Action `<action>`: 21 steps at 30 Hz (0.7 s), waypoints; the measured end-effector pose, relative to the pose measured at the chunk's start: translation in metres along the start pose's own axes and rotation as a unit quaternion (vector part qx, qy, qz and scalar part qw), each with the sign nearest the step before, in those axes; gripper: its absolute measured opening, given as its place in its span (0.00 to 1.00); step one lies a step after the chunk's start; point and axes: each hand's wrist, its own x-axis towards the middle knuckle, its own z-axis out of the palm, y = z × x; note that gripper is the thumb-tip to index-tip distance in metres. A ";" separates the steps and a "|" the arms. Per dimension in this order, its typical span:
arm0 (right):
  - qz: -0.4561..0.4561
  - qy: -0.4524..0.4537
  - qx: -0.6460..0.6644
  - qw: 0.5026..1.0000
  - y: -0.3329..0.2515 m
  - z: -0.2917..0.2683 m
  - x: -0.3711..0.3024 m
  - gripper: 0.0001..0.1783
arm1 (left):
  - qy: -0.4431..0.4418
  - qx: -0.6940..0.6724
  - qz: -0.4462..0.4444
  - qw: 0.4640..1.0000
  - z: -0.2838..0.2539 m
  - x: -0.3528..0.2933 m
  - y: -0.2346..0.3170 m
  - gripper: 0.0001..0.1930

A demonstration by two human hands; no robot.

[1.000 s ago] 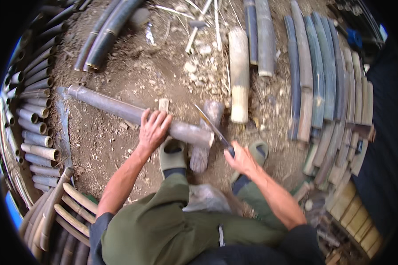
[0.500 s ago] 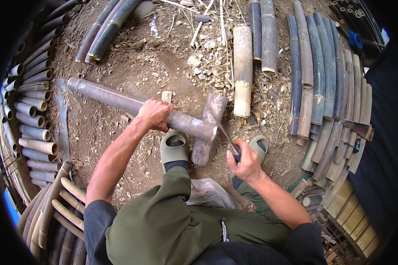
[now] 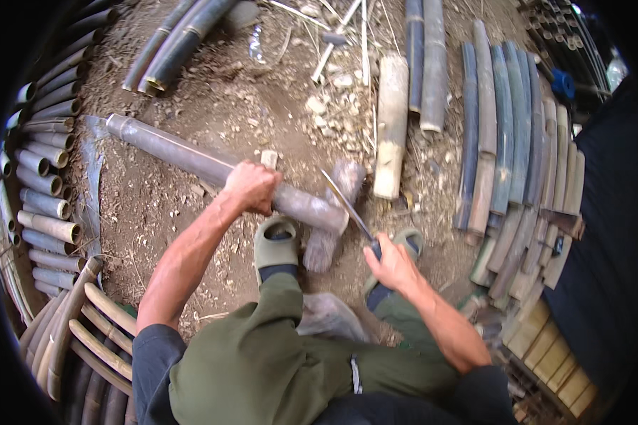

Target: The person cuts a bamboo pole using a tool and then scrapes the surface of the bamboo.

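My left hand [image 3: 252, 185] is closed around a brown-grey bamboo pole [image 3: 174, 152], gripping it toward its near end. The pole slants from the far left down to the right, and its near end rests across a short wooden log [image 3: 320, 249] on the ground. In my right hand [image 3: 395, 263] is the dark handle of a long-bladed knife [image 3: 353, 211]. Its narrow blade points up and left, passing by the pole's near end; whether it touches the bamboo I cannot tell.
My sandalled feet [image 3: 276, 244] flank the log. A pale-ended bamboo piece [image 3: 391, 127] lies beyond it. Rows of cut bamboo [image 3: 503, 134] line the right, with stacked bamboo tubes [image 3: 46, 205] at the left. Wood chips litter the dirt, and a plastic bag [image 3: 329, 319] lies between my legs.
The knife blade has swung left, its tip now nearer the pole's end. My left hand keeps its hold on the bamboo. The whole view has shifted and tilted slightly.
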 end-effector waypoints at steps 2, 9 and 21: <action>-0.066 0.058 0.069 0.994 -0.029 -0.016 -0.001 0.19 | -0.021 -0.015 -0.017 1.000 0.007 -0.008 0.005 0.24; -0.108 0.124 -0.006 0.986 0.015 0.017 0.004 0.20 | 0.105 0.026 0.019 0.994 0.011 -0.017 0.015 0.23; -0.155 0.157 -0.020 0.975 0.009 0.026 0.025 0.20 | 0.217 0.039 0.039 0.975 0.028 -0.018 0.012 0.20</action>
